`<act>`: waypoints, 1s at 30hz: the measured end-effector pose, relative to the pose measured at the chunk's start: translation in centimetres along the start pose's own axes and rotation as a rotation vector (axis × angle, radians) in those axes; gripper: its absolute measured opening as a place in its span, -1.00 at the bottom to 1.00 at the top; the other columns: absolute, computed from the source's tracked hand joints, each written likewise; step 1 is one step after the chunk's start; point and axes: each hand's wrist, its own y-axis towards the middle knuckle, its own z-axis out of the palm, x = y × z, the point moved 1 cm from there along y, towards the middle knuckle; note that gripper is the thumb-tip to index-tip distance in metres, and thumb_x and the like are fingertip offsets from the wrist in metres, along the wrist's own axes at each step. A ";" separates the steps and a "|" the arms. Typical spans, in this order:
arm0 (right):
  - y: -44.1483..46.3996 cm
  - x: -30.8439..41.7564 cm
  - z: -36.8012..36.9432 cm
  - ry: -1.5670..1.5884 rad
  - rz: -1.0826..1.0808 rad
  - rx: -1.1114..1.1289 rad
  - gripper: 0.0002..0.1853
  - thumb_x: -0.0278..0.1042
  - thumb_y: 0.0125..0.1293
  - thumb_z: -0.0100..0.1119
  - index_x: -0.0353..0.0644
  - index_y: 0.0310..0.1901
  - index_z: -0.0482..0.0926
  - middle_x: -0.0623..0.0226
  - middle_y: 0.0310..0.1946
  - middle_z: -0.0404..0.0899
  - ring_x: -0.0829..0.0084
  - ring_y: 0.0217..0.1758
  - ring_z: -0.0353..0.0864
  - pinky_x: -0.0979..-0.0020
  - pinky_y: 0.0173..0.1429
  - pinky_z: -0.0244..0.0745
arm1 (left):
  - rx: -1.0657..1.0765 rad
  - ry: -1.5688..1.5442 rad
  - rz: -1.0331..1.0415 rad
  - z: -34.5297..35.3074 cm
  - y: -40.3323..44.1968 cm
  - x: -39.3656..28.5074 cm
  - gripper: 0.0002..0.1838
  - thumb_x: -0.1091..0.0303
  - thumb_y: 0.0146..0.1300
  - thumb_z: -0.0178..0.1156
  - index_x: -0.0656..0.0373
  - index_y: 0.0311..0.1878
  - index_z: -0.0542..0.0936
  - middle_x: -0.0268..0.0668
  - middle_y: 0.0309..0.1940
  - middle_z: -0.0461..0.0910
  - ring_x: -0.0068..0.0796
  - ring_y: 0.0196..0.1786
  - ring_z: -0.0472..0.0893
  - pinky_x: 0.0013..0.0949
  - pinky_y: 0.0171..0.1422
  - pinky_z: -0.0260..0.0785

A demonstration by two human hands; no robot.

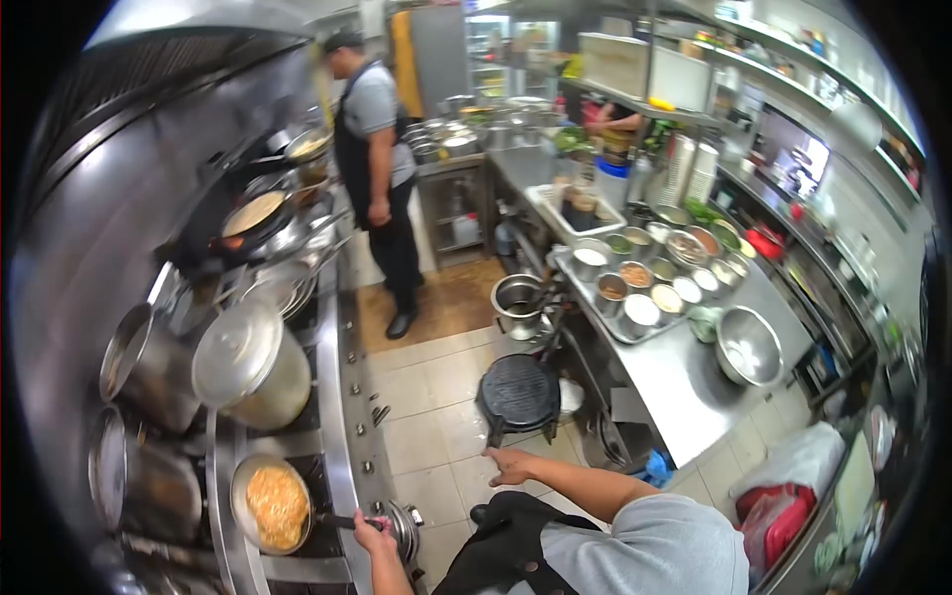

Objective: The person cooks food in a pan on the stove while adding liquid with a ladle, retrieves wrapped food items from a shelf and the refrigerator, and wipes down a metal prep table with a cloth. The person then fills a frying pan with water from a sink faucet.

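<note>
My left hand [375, 536] is closed round the dark handle of a frying pan [241, 518] on the stove at the lower left. A yellow-orange, egg-like food [278, 507] lies in the pan. My right hand [510, 465] is held out over the tiled floor with nothing in it, its fingers apart and at least one stretched out. Below and beyond that hand, in the view, stands a black round-topped stool [519, 387]. Behind the frying pan a large lidded pot [260, 372] sits on the stove.
More steel pots [149, 367] line the wall side. A co-worker [377, 159] stands at the far end of the stove near a wok [256, 215]. On the right, a steel counter [684, 416] carries several ingredient containers [641, 312] and a mixing bowl [749, 347].
</note>
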 end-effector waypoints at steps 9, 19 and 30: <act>-10.7 -10.1 -0.8 0.169 0.352 -0.064 -0.37 0.03 0.16 0.30 -0.35 0.10 0.48 -0.03 -0.19 0.65 0.08 -0.04 0.63 0.22 0.06 0.50 | -0.096 -0.038 0.046 4.8 0.7 0.1 -0.66 -0.02 0.22 0.16 -0.01 -0.37 0.31 -0.41 -0.66 0.33 -0.52 -0.62 0.38 -0.37 -0.47 0.32; 6.8 -19.7 -9.2 0.255 0.347 -0.239 -0.55 -0.03 0.13 0.26 -0.26 -0.11 0.57 -0.06 -0.17 0.61 -0.03 -0.07 0.60 0.12 0.04 0.49 | -0.157 0.074 0.028 5.0 -1.2 -0.9 -0.64 -0.07 0.19 0.24 -0.07 -0.38 0.34 -0.40 -0.69 0.32 -0.46 -0.62 0.41 -0.38 -0.52 0.36; 38.4 -42.6 -30.1 -1.071 0.574 -0.068 -0.67 -0.23 0.36 -0.11 -0.09 0.06 0.53 0.17 -0.05 0.61 0.14 0.04 0.55 -0.06 0.06 0.24 | -0.486 0.293 -0.108 9.8 -4.6 -3.1 -0.67 0.08 0.36 -0.02 0.02 -0.49 0.39 -0.34 -0.67 0.38 -0.29 -0.59 0.44 -0.19 -0.49 0.35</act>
